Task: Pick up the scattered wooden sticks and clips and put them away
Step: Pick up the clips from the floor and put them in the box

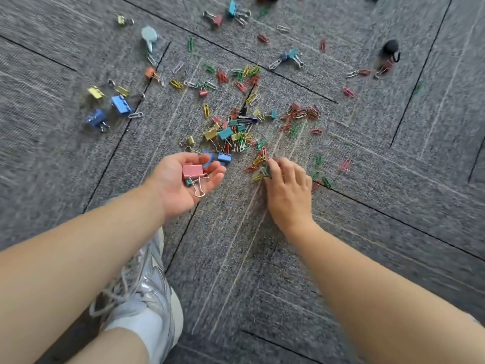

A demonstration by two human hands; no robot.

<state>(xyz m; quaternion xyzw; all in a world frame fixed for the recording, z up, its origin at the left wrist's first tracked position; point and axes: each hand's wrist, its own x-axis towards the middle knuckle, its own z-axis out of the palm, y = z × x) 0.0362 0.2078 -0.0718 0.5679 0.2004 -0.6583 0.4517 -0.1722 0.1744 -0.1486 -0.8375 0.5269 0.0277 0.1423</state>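
Note:
Coloured paper clips and binder clips lie scattered over grey carpet, thickest in a pile (233, 132) just beyond my hands. My left hand (183, 182) is cupped palm up and holds a pink binder clip (193, 171) with a small teal clip beneath it. My right hand (286, 190) rests palm down on the carpet, its fingertips pinching at a bunch of green, yellow and red paper clips (259, 164). Larger blue binder clips (120, 104) and yellow ones (95, 92) lie to the far left. No wooden sticks are visible.
My silver and white sneaker (147, 292) is planted at the lower left beneath my left forearm. A pale blue round clip (149, 36) and a black round clip (390, 48) lie farther out. More clips trail toward the top edge (231, 11).

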